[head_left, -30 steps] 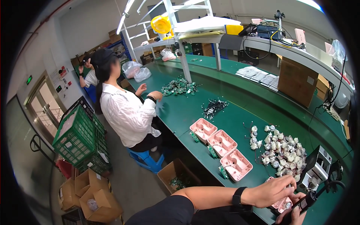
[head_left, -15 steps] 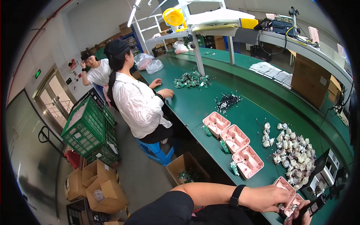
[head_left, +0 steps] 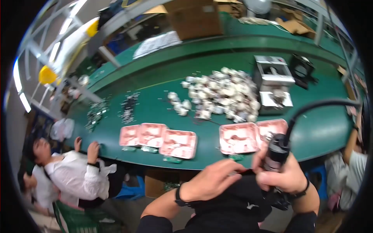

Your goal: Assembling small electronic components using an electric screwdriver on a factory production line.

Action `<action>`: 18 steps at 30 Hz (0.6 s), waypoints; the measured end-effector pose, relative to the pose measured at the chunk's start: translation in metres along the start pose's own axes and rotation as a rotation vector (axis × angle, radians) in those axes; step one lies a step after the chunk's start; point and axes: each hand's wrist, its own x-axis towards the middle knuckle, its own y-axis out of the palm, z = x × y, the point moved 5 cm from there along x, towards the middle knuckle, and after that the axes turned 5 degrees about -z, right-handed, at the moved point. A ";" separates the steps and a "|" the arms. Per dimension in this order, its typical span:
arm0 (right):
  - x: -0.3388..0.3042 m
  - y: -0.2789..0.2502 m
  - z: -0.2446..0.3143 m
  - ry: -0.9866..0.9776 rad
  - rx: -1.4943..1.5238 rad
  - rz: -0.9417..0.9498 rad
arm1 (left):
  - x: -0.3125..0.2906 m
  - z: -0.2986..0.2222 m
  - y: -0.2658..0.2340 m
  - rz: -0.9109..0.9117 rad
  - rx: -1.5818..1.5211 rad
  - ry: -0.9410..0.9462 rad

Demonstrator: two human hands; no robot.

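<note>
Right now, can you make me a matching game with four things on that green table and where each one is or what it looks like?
Things:
1. pink trays
2. black cabled tool
3. pile of small white parts
4. grey metal machine

Descriptions:
A. heaped in the middle of the green table
B. gripped upright in the right hand
C. in a row along the near edge
D. standing to the right of the heap

Pairs: 1-C, 2-B, 3-A, 4-D
</note>
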 end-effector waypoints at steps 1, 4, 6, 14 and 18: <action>-0.004 -0.006 0.000 0.015 0.004 -0.063 | 0.004 -0.003 0.005 0.045 -0.043 0.020; -0.006 -0.012 -0.002 -0.021 0.059 -0.051 | 0.009 -0.006 0.006 -0.020 0.049 0.062; -0.006 -0.012 -0.004 -0.042 0.029 -0.035 | 0.010 -0.005 0.000 -0.025 0.052 -0.004; 0.019 -0.017 -0.011 -0.110 0.034 -0.089 | 0.015 0.005 -0.005 0.021 -0.079 -0.098; 0.016 -0.021 -0.004 -0.174 0.052 -0.114 | 0.017 -0.001 -0.003 0.020 0.013 -0.042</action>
